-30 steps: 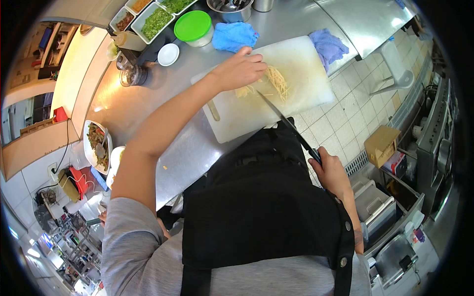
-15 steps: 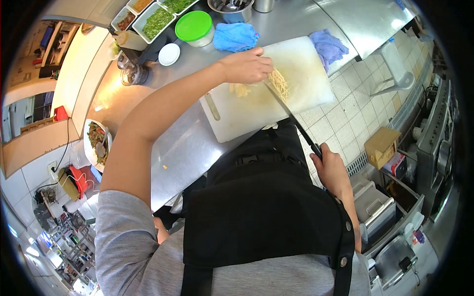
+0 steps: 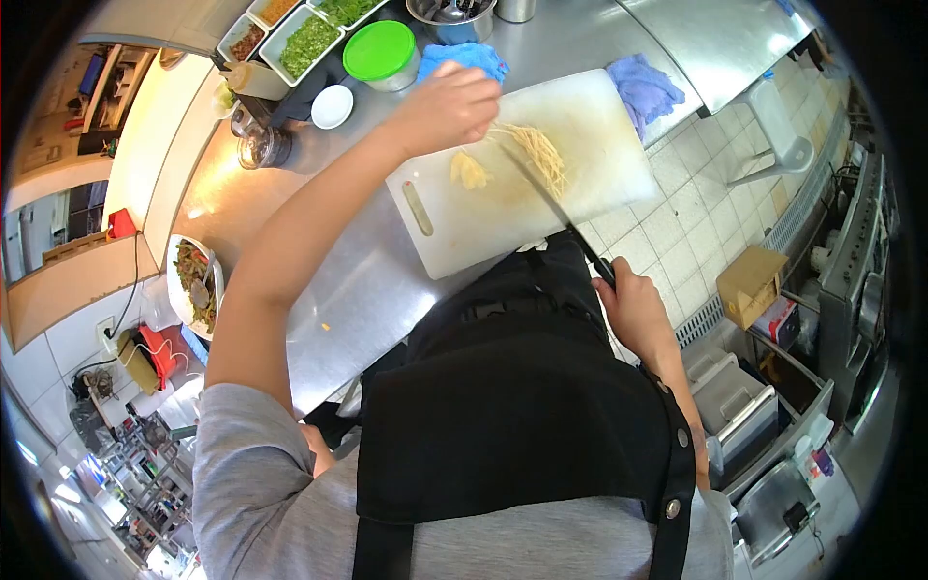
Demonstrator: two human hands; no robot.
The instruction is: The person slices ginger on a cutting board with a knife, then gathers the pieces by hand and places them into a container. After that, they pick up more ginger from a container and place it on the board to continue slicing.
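My right hand (image 3: 635, 307) is wrapped round the black handle of a long knife (image 3: 549, 200), its blade lying over the white cutting board (image 3: 599, 126). Thin pale yellow strips (image 3: 541, 158) form a heap on the board, just beyond the blade. Left of them lie a few pale slices (image 3: 469, 171). Raised above the board's upper left edge, my left hand (image 3: 454, 108) has its fingers curled together; what they hold, if anything, is hidden. Behind that hand is a bright blue cloth (image 3: 462, 62).
A purple cloth (image 3: 643, 89) touches the board's right corner. Along the back stand a green-lidded tub (image 3: 380, 52), a white lid (image 3: 332, 106), trays of chopped greens (image 3: 307, 44) and a metal pot (image 3: 454, 24). A dish of food (image 3: 193, 280) is far left.
My left hand has moved left and up, away from the strips, uncovering the slices. My right hand and the knife have shifted slightly left and up.
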